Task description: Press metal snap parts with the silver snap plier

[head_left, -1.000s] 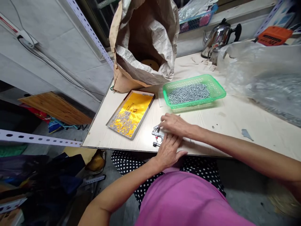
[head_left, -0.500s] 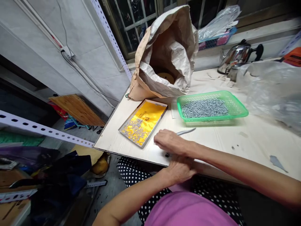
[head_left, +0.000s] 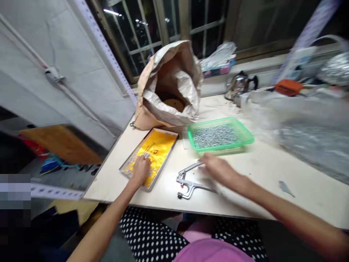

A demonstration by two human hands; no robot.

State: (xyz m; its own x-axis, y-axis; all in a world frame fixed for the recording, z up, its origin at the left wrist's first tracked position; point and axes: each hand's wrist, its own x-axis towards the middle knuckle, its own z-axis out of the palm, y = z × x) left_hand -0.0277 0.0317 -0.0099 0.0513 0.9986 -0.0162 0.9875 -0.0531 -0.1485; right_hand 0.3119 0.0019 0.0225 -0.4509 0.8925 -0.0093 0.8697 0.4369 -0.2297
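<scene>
My left hand (head_left: 141, 169) reaches into a shallow tray (head_left: 163, 168) lined with a yellow sheet. Its fingers are bunched together among small silvery metal pieces (head_left: 129, 166); what they pinch is hidden. My right hand (head_left: 216, 167), smeared by motion, hovers at the front edge of a green plastic basket (head_left: 247, 140), over the end of a plier handle. Silver hand pliers (head_left: 188, 185), with a spring and a red tip, lie on the table with jaws to the left and handles spread. Inside the basket is a heap of small metal pins (head_left: 215, 135).
Behind the tray stands a large open paper sack (head_left: 147, 105). A metal kettle (head_left: 238, 85) and an orange box (head_left: 288, 87) stand at the back right. Clear plastic sheeting (head_left: 308, 134) covers the right side. A grey scrap (head_left: 285, 188) lies on the table (head_left: 253, 189).
My hands, crossed together at the table edge before, have parted. The left has moved into the tray, the right toward the basket. The pliers now show in full. The view has shifted right.
</scene>
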